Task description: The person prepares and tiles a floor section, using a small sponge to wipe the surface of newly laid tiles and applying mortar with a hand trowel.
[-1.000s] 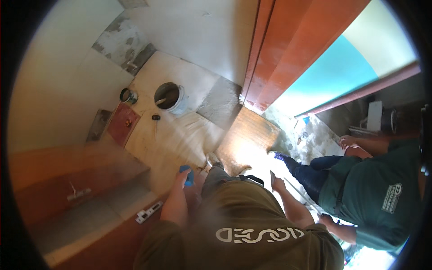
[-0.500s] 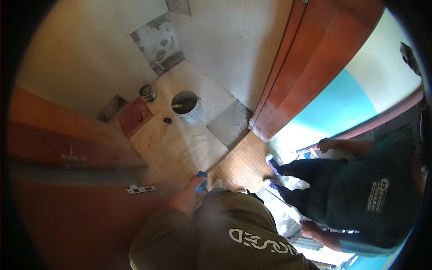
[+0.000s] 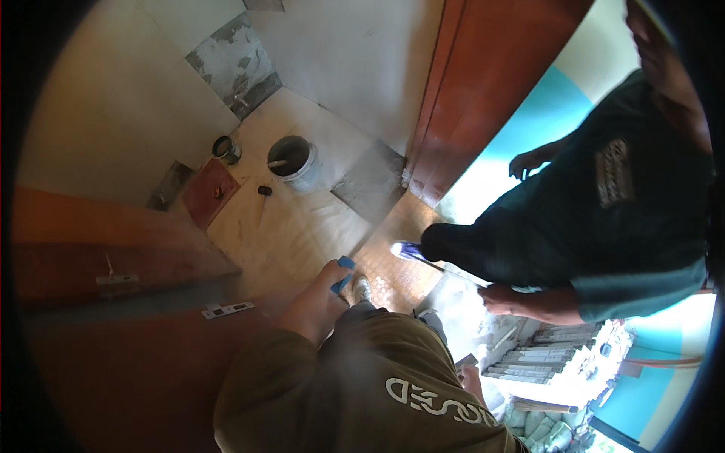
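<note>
My left hand (image 3: 331, 275), at the doorway, is closed on a blue object (image 3: 344, 264), perhaps a sponge. My right hand (image 3: 469, 375) shows at the lower right beside my olive shirt (image 3: 362, 377), closed on a flat grey object (image 3: 465, 362). Close on the right, a co-worker in a dark green shirt (image 3: 634, 211) grips a long thin bar (image 3: 453, 276) in one hand (image 3: 496, 300); their other hand (image 3: 526, 162) hangs near the painted wall. My shoe (image 3: 362, 288) stands on the worn wooden threshold (image 3: 396, 223).
Inside the tiled room, a bucket with a stick (image 3: 300, 170), a can (image 3: 224, 149), a black-headed mallet (image 3: 263, 192) and a red board (image 3: 209, 192) sit on the floor. A wooden door (image 3: 113, 347) is at left, a frame (image 3: 491, 68) ahead. Stacked tiles (image 3: 536, 362) lie lower right.
The co-worker has moved forward and leftward, nearer the doorway. My left hand has risen slightly. My right hand, hidden half a second ago, shows again lower down than a second ago.
</note>
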Tool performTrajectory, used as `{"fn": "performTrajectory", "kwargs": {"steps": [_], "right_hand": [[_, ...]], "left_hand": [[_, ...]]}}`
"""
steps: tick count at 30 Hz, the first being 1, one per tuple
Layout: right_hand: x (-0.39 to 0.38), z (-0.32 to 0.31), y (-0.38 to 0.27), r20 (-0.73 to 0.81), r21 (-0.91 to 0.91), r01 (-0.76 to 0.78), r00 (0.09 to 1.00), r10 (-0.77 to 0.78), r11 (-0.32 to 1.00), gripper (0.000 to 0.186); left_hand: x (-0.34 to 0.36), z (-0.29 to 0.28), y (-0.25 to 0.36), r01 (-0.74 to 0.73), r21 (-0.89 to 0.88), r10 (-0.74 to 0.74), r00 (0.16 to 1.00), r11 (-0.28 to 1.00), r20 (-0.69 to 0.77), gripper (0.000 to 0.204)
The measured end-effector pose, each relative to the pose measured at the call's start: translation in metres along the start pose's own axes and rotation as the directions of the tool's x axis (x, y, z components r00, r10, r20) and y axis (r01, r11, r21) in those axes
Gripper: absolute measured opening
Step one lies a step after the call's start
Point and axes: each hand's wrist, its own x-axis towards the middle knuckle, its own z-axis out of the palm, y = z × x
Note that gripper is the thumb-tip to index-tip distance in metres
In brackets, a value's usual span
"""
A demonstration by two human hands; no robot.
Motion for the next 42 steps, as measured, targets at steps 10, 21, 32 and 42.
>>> {"fn": "performTrajectory", "kwargs": {"steps": [10,21,32,42], "right_hand": [[0.086,-0.129,-0.059,-0.008,-0.059,0.164,0.986,-0.165,0.985,0.021],[0.131,-0.22,-0.151,0.152,-0.157,0.215,0.97,-0.191,0.964,0.012],[0.147,-0.13,-0.248,0.41,-0.225,0.334,0.884,-0.222,0.915,0.028],[0.083,-0.063,-0.345,0.213,-0.584,0.333,0.943,-0.256,0.741,0.043]], "left_hand": [[-0.076,0.098,0.023,0.082,-0.385,-0.104,0.994,0.919,-0.037,0.052],[-0.175,0.164,-0.043,0.269,-0.405,-0.35,0.926,0.874,-0.14,0.064],[-0.158,0.169,-0.051,0.235,-0.519,-0.428,0.856,0.822,-0.29,0.057],[-0.105,0.114,-0.011,0.278,-0.633,-0.48,0.861,0.723,-0.17,0.056]]}}
